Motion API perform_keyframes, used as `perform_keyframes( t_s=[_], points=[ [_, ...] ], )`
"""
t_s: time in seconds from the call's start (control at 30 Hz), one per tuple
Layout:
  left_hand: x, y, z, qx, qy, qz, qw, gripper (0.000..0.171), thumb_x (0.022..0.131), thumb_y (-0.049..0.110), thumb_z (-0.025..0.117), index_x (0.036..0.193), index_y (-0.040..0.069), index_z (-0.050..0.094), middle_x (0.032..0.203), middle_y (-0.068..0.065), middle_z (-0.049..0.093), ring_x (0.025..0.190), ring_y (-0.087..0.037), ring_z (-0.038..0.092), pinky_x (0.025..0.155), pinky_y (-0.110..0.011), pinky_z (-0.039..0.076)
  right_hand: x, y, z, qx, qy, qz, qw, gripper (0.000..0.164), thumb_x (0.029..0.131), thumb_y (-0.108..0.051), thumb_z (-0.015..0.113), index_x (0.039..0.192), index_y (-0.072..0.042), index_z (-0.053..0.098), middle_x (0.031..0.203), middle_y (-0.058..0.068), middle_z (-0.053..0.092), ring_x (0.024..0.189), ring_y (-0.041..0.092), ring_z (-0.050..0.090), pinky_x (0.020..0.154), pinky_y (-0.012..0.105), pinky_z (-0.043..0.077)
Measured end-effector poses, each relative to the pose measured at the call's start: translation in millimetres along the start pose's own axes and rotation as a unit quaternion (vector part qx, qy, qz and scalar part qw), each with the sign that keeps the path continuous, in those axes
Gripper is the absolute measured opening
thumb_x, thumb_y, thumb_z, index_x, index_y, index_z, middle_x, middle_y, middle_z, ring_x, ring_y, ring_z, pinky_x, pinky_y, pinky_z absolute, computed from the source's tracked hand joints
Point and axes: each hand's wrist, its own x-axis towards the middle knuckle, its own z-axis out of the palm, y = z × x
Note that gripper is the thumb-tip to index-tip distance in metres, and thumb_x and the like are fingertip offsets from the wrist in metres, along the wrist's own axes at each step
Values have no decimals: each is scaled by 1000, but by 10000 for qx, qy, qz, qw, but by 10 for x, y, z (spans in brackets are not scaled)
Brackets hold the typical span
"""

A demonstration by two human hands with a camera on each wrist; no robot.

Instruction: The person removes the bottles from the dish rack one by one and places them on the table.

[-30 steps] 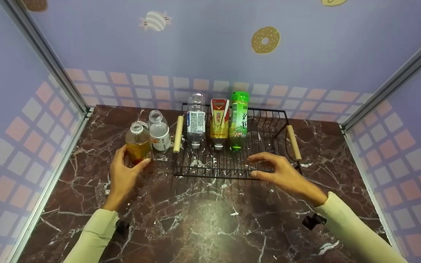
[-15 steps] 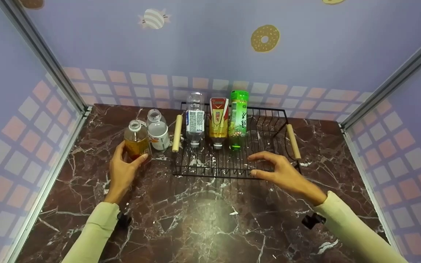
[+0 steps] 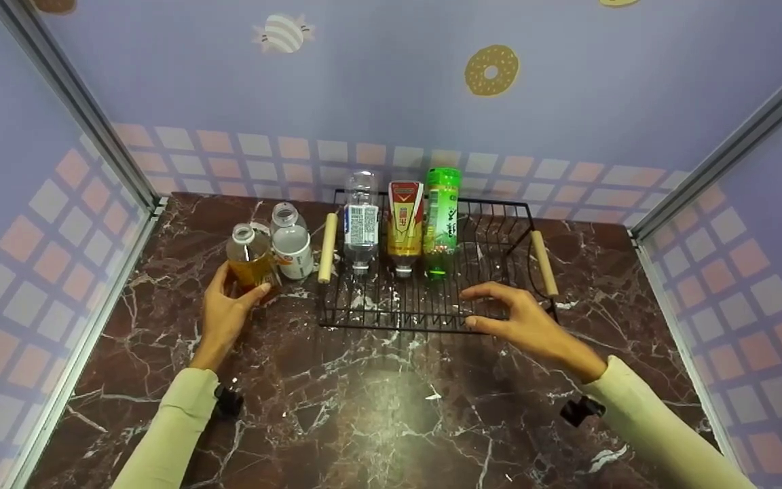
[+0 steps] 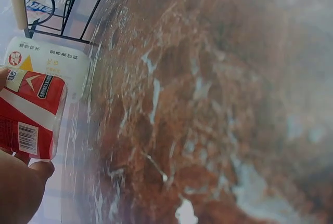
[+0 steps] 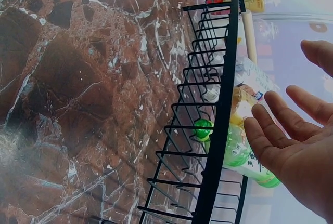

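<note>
My left hand (image 3: 228,311) holds an uncapped bottle (image 3: 251,268) with a red and yellow label, its thumb and fingers on opposite sides. This bottle leans a little to the left; in the left wrist view its red label side (image 4: 31,112) shows a barcode. Just right of it an uncapped clear bottle with a white label (image 3: 294,255) stands upright. My right hand (image 3: 527,322), fingers loosely bent and holding nothing, is by the front right of a black wire rack (image 3: 391,329). Bottom up in the rack stand a clear bottle (image 3: 362,227), a red-and-yellow-labelled bottle (image 3: 404,221) and a green bottle (image 3: 442,217).
Wooden handles, one on the left (image 3: 328,248) and one on the right (image 3: 544,263), flank the rack. Everything stands on a dark red marbled tabletop (image 3: 391,414). Behind it rises a purple wall (image 3: 377,88); side panels close off left and right.
The bottle in my left hand has tipped slightly, its neck moving left, and the hand has shifted slightly left. My right hand has stayed in place.
</note>
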Motion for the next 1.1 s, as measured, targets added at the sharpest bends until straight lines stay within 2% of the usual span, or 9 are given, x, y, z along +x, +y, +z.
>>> perform_keyframes(
  t_s=[0.23,0.5,0.73,0.97,1.1],
  points=[
    [60,-30,-50,3,43,-79,10000,77,93,-5,84,160,-6,47,160,-23,54,155,-33,46,132,-36,34,-2,6,0,-107,-22,-29,9999,47,100,-24,84,142,-6,70,145,11,71,132,32,68,114,39,55],
    [130,-93,-94,-20,126,-78,9999,73,94,-6,82,159,-3,49,154,-17,59,150,-28,52,128,-32,40,1,28,9,-142,-9,-89,9999,46,100,-23,84,141,-7,71,144,8,71,134,36,66,117,56,53],
    [145,-140,-124,-64,101,-104,9999,76,94,-9,81,161,-5,46,158,-20,55,155,-30,47,130,-33,38,5,43,18,-125,13,-81,9999,45,100,-23,84,140,-7,71,143,10,72,131,36,68,114,62,54],
    [153,-166,-120,-131,152,-64,9998,74,95,-9,80,160,-6,46,157,-21,56,152,-30,50,128,-33,40,3,32,1,-54,3,29,10000,46,100,-25,84,141,-9,71,143,8,72,132,30,68,113,40,56],
    [157,-172,-111,-125,117,-82,9998,75,96,-8,80,161,-7,43,159,-23,54,153,-31,49,129,-35,39,10,47,-4,-63,-21,7,10000,46,100,-23,83,141,-7,71,144,12,71,133,34,67,114,38,55]
  ],
)
